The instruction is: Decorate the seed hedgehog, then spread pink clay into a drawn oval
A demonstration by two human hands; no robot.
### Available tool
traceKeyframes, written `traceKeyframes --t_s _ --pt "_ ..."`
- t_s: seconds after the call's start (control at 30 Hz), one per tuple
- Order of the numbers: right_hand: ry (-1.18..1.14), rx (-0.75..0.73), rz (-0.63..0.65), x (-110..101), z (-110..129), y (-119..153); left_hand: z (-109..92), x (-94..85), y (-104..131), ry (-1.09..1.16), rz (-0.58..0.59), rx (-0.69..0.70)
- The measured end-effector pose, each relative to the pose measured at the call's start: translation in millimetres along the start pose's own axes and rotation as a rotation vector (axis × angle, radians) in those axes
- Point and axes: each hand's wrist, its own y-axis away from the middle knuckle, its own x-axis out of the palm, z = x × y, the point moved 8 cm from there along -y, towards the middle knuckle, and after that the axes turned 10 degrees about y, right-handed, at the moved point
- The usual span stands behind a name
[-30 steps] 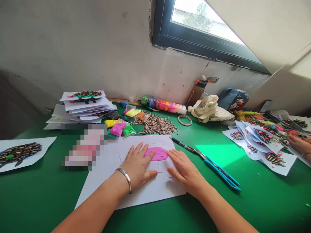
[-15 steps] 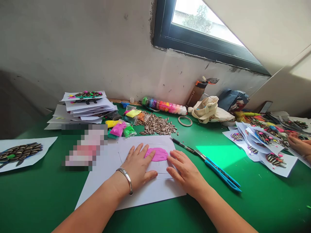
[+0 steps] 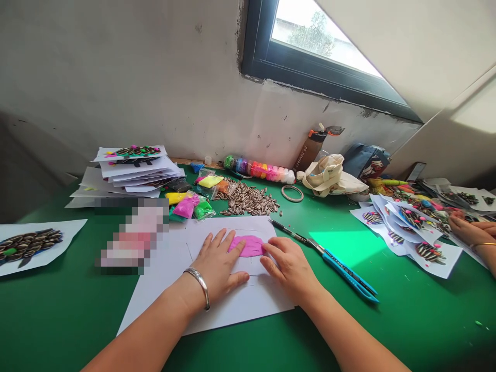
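A flattened patch of pink clay (image 3: 248,246) lies on a white sheet of paper (image 3: 163,289) with thin drawn lines. My left hand (image 3: 220,266), with a silver bangle at the wrist, rests flat on the sheet, fingers spread, its fingertips at the clay's left edge. At the clay's right edge, the fingertips of my right hand (image 3: 289,268) touch the pink, its fingers slightly bent and the thumb apart. Neither hand grips anything.
Behind the sheet are sunflower seeds (image 3: 251,199), bagged clay (image 3: 188,205) and a tape roll (image 3: 292,194). Blue tweezers (image 3: 349,274) and a pen (image 3: 289,231) lie right. Paper stacks (image 3: 135,173) stand left. Another person's hand (image 3: 470,230) is far right.
My right hand has shifted slightly left along the clay's right edge, its fingers more bent. My left hand stays nearly in place. The view has shifted a little, and more of the other person's hand shows.
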Motion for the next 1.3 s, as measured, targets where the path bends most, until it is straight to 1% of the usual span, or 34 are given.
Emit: traceKeyframes --t_s 0.1,0.27,0.5,0.73,0.9,1.0,1.17,1.23,1.3 --pt "0.007 0.009 -0.03 0 -1 -1 0 -0.2 0 0.0 0.003 -0.009" --pt "0.102 0.024 0.019 3 4 -5 -1 -0.6 0 -0.003 0.016 -0.012" --pt "0.105 0.021 0.031 8 2 -4 -2 -2.4 1 0.016 0.017 -0.01" --pt "0.173 0.037 0.116 2 6 -13 -3 -2.6 0 0.037 0.011 -0.01" --pt "0.226 0.001 0.151 2 12 -22 -2 -1.5 1 0.033 0.028 -0.012" --pt "0.263 0.024 0.18 1 12 -26 -1 -1.6 1 0.042 0.019 -0.011" --pt "0.162 0.033 0.295 -5 13 -36 -1 -1.7 1 0.037 0.006 -0.012" --pt "0.152 0.012 0.307 -6 16 -38 -1 -2.4 1 0.041 0.008 -0.019" --pt "0.198 -0.009 0.298 -5 19 -39 -1 -2.6 2 0.053 0.027 -0.029"
